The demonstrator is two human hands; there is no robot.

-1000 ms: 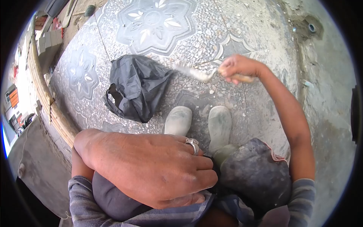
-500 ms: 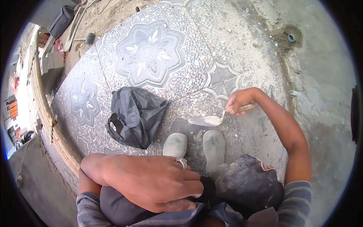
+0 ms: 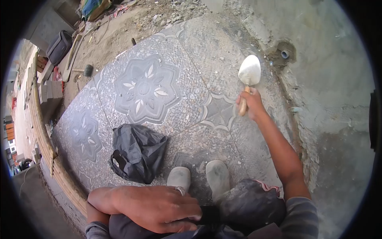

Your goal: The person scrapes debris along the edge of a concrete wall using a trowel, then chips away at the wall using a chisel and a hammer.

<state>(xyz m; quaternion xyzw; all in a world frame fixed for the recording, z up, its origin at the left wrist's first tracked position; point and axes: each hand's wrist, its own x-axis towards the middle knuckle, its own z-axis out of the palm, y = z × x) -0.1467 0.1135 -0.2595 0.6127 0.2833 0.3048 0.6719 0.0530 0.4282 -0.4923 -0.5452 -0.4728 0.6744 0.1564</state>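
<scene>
My right hand (image 3: 250, 102) is closed around the wooden handle of a trowel (image 3: 250, 71). The trowel's rounded blade, coated pale, points away from me above the dusty right part of the patterned floor tiles (image 3: 187, 95). My left hand (image 3: 153, 207), with a ring on one finger, rests over my left knee, its fingers loosely stretched and holding nothing visible. A crumpled black plastic bag (image 3: 139, 153) lies on the tiles in front of that hand. My light-coloured boots (image 3: 218, 179) stand on the tiles.
A concrete wall (image 3: 338, 79) rises at the right, with a pipe end (image 3: 285, 54) in a hole near its base. Bamboo poles (image 3: 41, 123) run along the left. A mallet (image 3: 88, 70), a dark bag (image 3: 59, 47) and loose rubble (image 3: 171, 18) lie farther off.
My right hand has swung the trowel forward, from beside my boots to farther up the tiles, and its blade now points away. My left hand stays at the knee. The view has tilted upward.
</scene>
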